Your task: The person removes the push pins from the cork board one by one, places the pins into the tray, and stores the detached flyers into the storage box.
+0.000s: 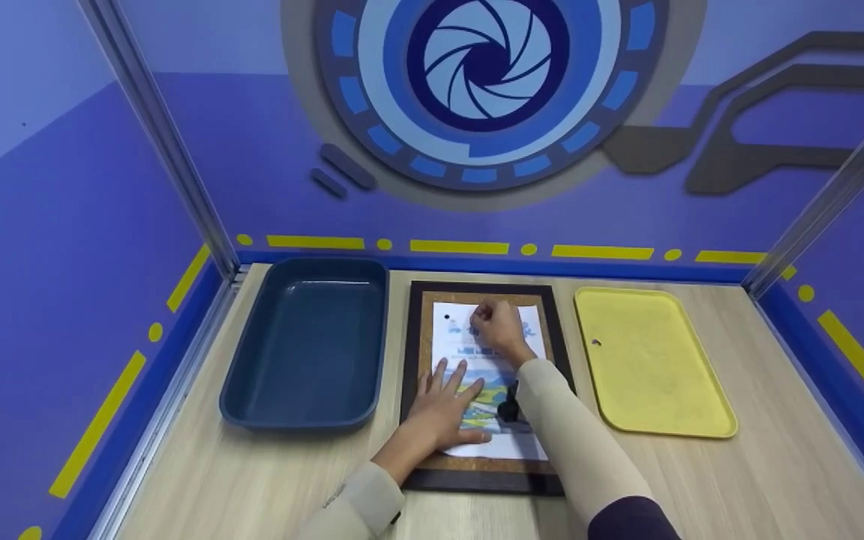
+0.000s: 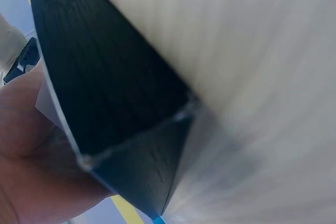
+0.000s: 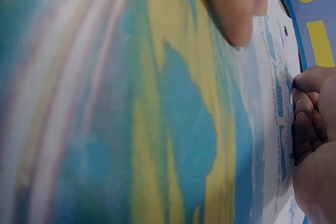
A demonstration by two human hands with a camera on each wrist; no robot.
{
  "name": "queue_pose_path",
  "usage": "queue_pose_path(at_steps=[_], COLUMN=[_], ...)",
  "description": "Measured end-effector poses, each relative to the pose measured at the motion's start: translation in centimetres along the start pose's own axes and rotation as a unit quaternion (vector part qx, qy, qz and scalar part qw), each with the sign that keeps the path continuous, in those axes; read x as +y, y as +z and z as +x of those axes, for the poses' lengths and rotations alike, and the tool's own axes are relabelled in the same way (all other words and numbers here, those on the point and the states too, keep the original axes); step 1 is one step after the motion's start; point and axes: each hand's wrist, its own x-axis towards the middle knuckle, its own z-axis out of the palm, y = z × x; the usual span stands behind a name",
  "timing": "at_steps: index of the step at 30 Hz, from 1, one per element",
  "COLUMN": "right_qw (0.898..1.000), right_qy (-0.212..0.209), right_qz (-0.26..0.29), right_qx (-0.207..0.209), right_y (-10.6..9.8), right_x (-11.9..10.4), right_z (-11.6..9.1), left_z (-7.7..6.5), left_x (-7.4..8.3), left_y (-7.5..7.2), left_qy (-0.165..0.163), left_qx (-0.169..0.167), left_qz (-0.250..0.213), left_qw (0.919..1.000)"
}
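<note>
A printed sheet of paper [image 1: 507,448] with colored pictures lies on a dark-framed cork board [image 1: 492,481]. My left hand [image 1: 439,416] rests on its lower left part with fingers spread and straight. Near the sheet's top edge, my right hand [image 1: 498,326] has its fingers curled. The right wrist view shows that hand's thumb and finger pinching a small dark pushpin [image 3: 294,82] against the paper; most of it is hidden. A black round pushpin [image 1: 446,316] sits at the sheet's upper left corner. The left wrist view shows mainly the board's dark frame [image 2: 105,72].
Left of the board stands a deep dark blue tray [image 1: 304,345]. To the right lies a shallow yellow tray [image 1: 657,367] with a small dark object [image 1: 596,342] on it. Purple-blue walls [image 1: 432,217] enclose the wooden table [image 1: 762,480] at the back and sides.
</note>
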Motion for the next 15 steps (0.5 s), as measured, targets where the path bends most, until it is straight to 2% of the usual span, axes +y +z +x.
queue_pose_path(at_steps=[8,15], right_qw=[0.999,1.000], right_qy=[-0.031,-0.011], right_qz=[-0.002,0.007], right_qx=[0.023,0.015], right_y=[0.06,0.12], right_x=[0.18,0.17], right_z=[-0.06,-0.14], left_z=[0.07,0.09], left_x=[0.06,0.05], left_y=[-0.08,-0.11], left_qy=[0.005,0.004], left_qx=[-0.003,-0.004], left_qz=[0.014,0.016], left_qw=[0.9999,0.9999])
